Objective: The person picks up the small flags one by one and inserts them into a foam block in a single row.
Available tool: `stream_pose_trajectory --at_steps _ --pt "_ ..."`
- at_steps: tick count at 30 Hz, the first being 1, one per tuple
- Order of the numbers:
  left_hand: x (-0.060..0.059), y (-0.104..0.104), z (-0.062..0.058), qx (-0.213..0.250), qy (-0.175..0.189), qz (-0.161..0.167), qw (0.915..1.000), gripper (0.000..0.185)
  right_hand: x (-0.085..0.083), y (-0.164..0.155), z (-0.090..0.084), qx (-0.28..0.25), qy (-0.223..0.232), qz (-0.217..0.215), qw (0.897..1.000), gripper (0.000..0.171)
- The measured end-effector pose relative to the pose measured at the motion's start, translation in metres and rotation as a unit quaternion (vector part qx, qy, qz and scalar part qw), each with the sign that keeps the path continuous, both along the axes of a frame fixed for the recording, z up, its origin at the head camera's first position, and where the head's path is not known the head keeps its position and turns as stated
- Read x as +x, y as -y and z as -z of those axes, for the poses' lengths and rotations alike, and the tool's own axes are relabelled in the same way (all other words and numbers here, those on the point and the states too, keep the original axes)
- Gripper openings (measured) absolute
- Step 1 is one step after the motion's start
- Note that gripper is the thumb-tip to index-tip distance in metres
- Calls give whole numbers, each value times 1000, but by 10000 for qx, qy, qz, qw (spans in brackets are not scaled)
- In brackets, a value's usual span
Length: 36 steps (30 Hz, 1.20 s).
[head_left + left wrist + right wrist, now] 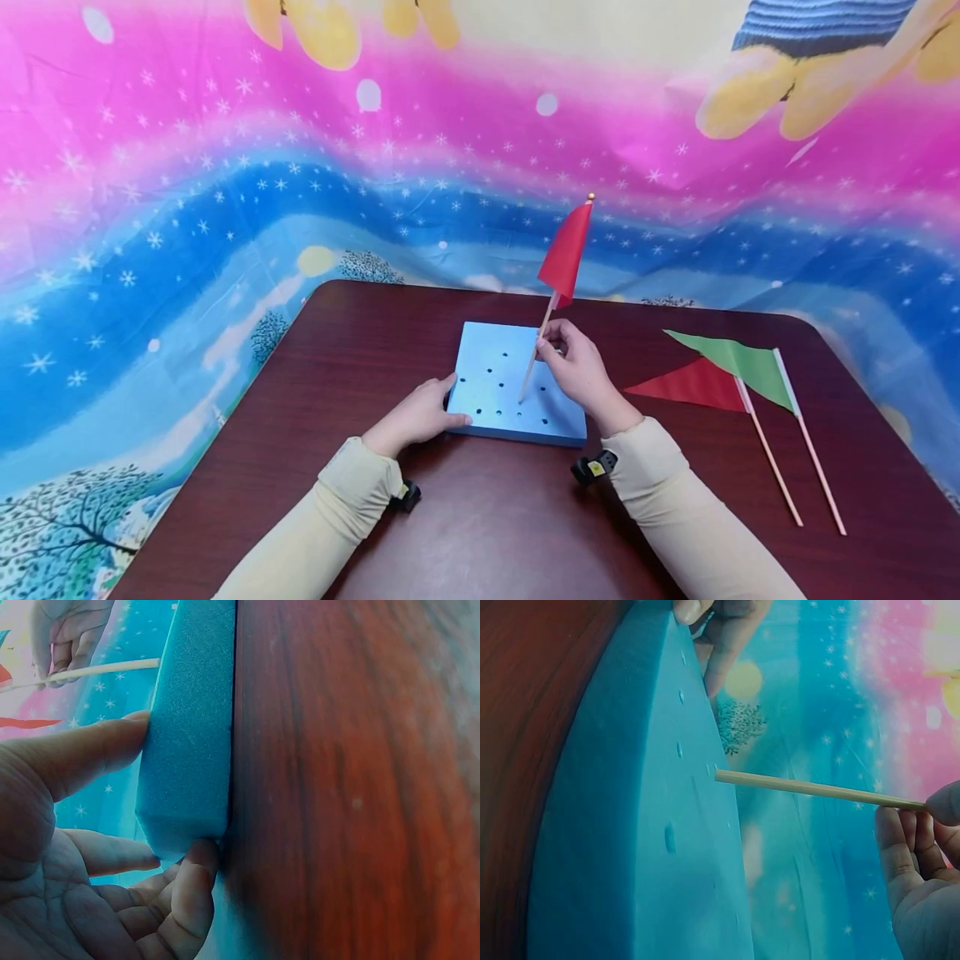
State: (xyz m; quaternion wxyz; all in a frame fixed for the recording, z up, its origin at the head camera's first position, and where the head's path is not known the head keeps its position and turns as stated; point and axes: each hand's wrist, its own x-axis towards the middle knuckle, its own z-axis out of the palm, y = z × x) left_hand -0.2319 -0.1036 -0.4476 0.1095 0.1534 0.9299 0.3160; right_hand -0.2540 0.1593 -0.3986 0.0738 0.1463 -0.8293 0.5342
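A light-blue foam block (480, 346) with several small holes in its top lies flat on the table. My left hand (420, 412) holds its near left corner, the thumb on the upper edge and the fingers against the side. Between thumb and fingertips, my right hand (576, 367) pinches the wooden stick of a small red flag (566, 254), which leans to the right over the block and has a gold knob at its top. In the right wrist view the bare lower end of the stick (802, 786) shows whole, close over the holed face.
To the right on the dark wooden table (360, 342) lie a green pennant flag (753, 367) and another red pennant flag (697, 386), their sticks pointing toward the near right. A patterned cloth backdrop (450, 150) hangs behind the table's far edge.
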Motion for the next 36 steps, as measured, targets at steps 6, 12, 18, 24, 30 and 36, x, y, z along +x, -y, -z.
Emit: stream_pose_trajectory --at_steps 6,12,18,24,30,36 --pt "1 0 -2 11 52 -47 10000 85 -2 13 -1 69 7 -78 9999 16" --pt "1 -1 -1 57 123 -64 9999 85 -6 26 3 79 51 -141 9999 15" --pt "-1 0 -2 91 81 -49 9999 86 -14 41 2 146 -51 -114 9998 16" --pt "0 0 -1 68 189 -55 9998 85 -18 49 6 306 -52 -97 9995 17" --pt "-1 1 -2 33 258 -81 9996 85 -20 55 6 144 4 -94 9999 18" --pt "-2 1 -3 17 302 -102 9995 86 -24 64 3 -70 36 -22 10000 16"
